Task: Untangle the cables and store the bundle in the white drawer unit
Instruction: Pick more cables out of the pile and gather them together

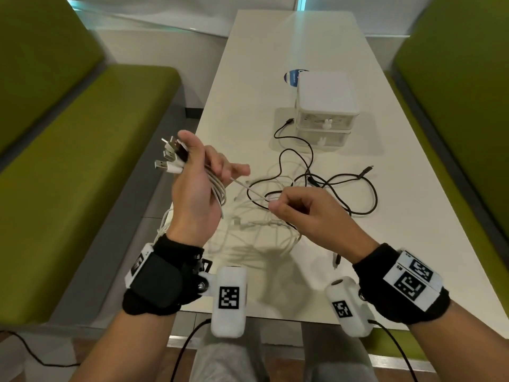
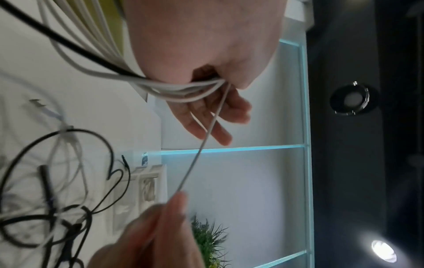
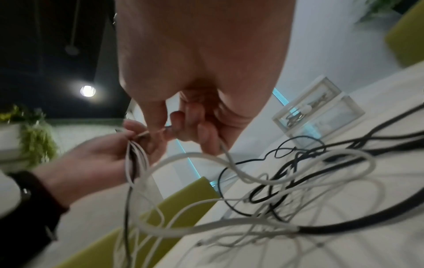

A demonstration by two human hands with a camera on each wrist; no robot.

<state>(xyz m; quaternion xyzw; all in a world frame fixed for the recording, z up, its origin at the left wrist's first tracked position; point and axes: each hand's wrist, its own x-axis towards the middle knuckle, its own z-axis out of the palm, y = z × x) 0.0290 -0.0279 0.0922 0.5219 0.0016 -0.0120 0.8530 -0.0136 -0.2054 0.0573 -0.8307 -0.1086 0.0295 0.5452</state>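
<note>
A long, pale cream bench (image 1: pixel 275 64) ran away from the person between two olive-green upholstered seats (image 1: pixel 68 161), with a white wall and a strip of teal light at the far end. The wrist views caught a dark ceiling with round spotlights (image 2: pixel 383 252) and green plants (image 2: pixel 210 239) on a ledge.

The left hand (image 1: pixel 197 188), raised over the bench's near left corner, was curled round a bundle of white cables (image 1: pixel 217 188), their USB plugs (image 1: pixel 170 155) fanned out above the thumb. The right hand (image 1: pixel 305 213) was closed in a pinch on a single white cable (image 1: pixel 248 187) that stretched taut from the left hand's fingers (image 1: pixel 228 168).

The remaining cables (image 1: pixel 316 186), black and white, lay in a loose tangle on the bench in front of the hands. Beyond them stood the white drawer unit (image 1: pixel 326 111), two stacked drawers, both shut, with one black cable end lying just beside its left face. A blue round object (image 1: pixel 292 77) showed partly behind the unit.
</note>
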